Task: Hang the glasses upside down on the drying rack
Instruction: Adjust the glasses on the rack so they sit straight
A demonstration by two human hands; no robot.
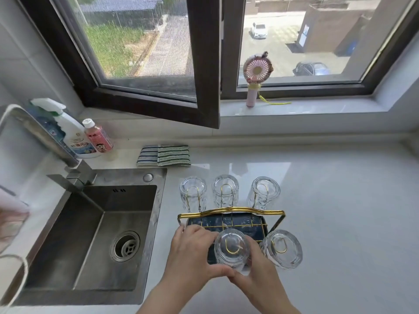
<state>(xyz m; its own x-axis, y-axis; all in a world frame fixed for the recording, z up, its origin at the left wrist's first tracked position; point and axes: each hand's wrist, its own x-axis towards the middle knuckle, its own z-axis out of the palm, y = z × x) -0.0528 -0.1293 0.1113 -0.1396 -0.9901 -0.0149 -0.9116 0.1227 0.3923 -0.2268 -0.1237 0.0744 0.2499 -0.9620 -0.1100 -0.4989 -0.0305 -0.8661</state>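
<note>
both hands cup an inverted glass [231, 249] over a gold prong at the near middle of the drying rack [231, 211]: left hand [192, 254] curled around its left side, right hand [254, 275] around its right.

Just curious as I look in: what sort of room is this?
Most likely a home kitchen: a steel sink set in a pale countertop, a spray cleaner bottle beside the tap, and drinking glasses drying on a rack.
</note>
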